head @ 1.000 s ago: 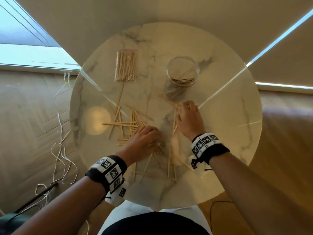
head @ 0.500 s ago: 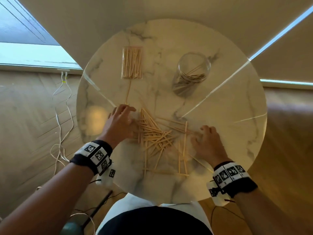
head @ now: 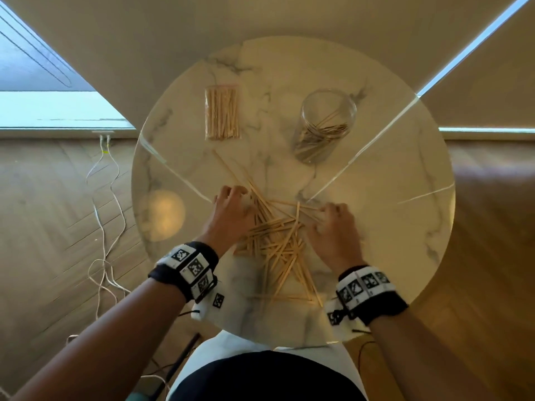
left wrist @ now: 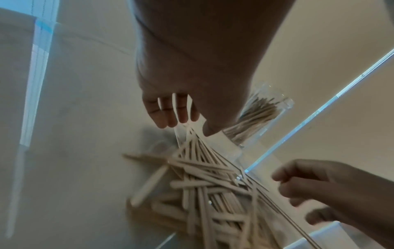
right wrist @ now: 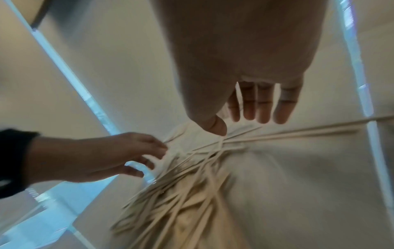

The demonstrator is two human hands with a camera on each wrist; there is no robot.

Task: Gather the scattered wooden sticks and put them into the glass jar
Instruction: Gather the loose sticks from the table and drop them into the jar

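Observation:
A loose heap of thin wooden sticks (head: 275,241) lies mid-table on the round marble table (head: 405,227). My left hand (head: 231,201) rests against the heap's left side, fingers relaxed and touching stick ends. My right hand (head: 333,218) presses on the heap's right side, its fingers lying over several stick ends. The left wrist view shows my left fingers (left wrist: 170,116) hanging over the sticks (left wrist: 213,185), gripping none. In the right wrist view my right hand (right wrist: 255,109) hovers spread, thumb on the sticks (right wrist: 181,193). The glass jar (head: 327,123) stands at the back right with sticks inside.
A clear bag of sticks (head: 222,112) lies at the back left of the table. White cables (head: 107,227) trail over the wooden floor on the left. Bright reflected light lines (head: 376,146) cross the tabletop. The table's near edge is at my lap.
Both hands have swept inward toward each other, and the sticks between them are bunched into a tighter heap. The jar and the bag have not moved.

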